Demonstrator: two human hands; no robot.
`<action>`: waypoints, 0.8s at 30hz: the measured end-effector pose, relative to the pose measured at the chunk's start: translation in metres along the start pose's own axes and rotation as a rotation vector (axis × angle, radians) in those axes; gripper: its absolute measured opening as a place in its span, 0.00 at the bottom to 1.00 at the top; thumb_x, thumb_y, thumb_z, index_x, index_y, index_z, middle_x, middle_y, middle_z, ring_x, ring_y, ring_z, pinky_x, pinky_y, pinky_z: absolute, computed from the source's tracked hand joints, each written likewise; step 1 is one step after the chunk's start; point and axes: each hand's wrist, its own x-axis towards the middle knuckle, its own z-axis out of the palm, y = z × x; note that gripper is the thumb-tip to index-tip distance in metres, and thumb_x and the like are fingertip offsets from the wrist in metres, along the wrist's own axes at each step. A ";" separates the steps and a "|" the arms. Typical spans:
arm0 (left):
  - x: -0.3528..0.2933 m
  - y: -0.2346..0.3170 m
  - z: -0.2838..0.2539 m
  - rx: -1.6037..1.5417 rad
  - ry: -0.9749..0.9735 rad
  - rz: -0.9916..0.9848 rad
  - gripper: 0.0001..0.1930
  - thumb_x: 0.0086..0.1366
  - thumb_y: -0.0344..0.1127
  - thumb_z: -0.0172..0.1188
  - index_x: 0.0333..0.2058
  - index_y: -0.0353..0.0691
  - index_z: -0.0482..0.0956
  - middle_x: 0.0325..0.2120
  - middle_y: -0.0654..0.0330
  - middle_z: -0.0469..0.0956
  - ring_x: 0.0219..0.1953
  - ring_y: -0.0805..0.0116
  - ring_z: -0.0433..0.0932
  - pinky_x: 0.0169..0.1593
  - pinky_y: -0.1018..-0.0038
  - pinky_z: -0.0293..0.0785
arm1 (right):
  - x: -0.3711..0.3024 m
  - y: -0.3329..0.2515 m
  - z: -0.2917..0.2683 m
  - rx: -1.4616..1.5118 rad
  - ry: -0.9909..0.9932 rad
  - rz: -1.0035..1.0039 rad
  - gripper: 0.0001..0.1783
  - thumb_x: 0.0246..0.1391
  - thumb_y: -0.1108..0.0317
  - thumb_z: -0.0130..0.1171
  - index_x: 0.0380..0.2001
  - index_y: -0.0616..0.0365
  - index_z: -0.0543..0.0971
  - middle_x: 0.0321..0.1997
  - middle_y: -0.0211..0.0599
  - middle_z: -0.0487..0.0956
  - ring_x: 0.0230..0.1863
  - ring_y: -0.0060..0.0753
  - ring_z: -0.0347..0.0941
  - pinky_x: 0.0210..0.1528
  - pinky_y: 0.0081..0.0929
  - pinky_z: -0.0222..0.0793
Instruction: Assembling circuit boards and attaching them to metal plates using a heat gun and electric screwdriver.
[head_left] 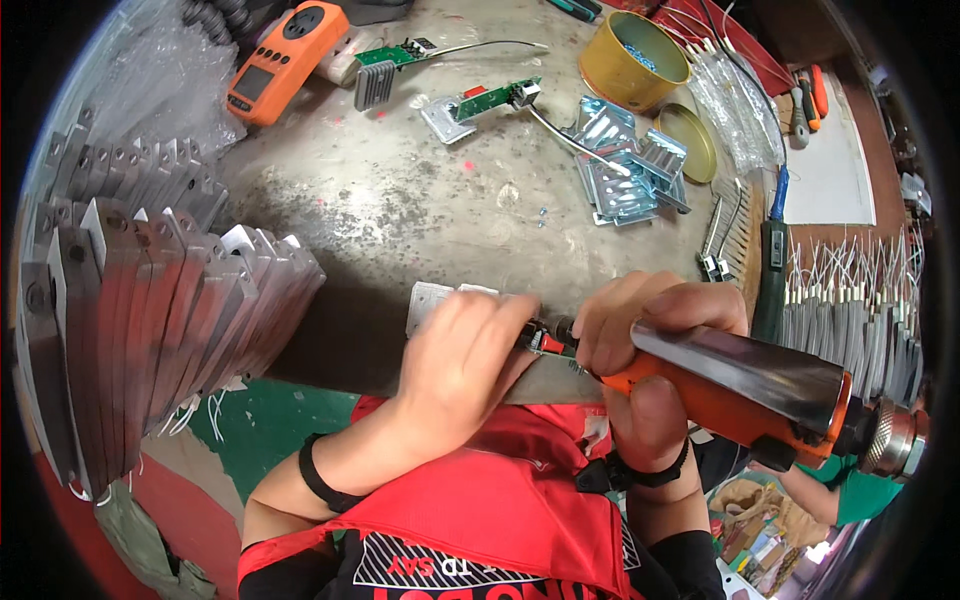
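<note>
My right hand (pixel 640 320) is wrapped round an orange and black pneumatic screwdriver (pixel 745 385), with a metal coupling at its rear end. The tool lies almost level and its nose points left, toward my left hand (pixel 455 355). The fingers of that hand are closed on a small circuit board (pixel 553 346) with a red part on it, at the table's near edge. Just beyond the left knuckles shows a pale metal plate (pixel 428 302); whether it is joined to the board is hidden. The screwdriver's tip meets the board's area, but the exact contact is covered by fingers.
Stacked grey metal housings (pixel 150 300) stand at left. Two green boards with heat sinks (pixel 375 85) and wires lie at the back, near an orange meter (pixel 285 60). At right are a yellow tin (pixel 625 85), blue-filmed metal plates (pixel 620 175) and a soldering iron (pixel 773 260).
</note>
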 end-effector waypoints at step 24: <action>0.019 -0.028 -0.009 0.018 -0.233 0.024 0.24 0.41 0.37 0.72 0.37 0.40 0.73 0.35 0.57 0.69 0.43 0.54 0.69 0.46 0.63 0.64 | 0.015 0.000 0.026 -0.152 0.106 0.123 0.20 0.54 0.56 0.63 0.36 0.57 0.66 0.22 0.32 0.71 0.22 0.29 0.67 0.28 0.28 0.65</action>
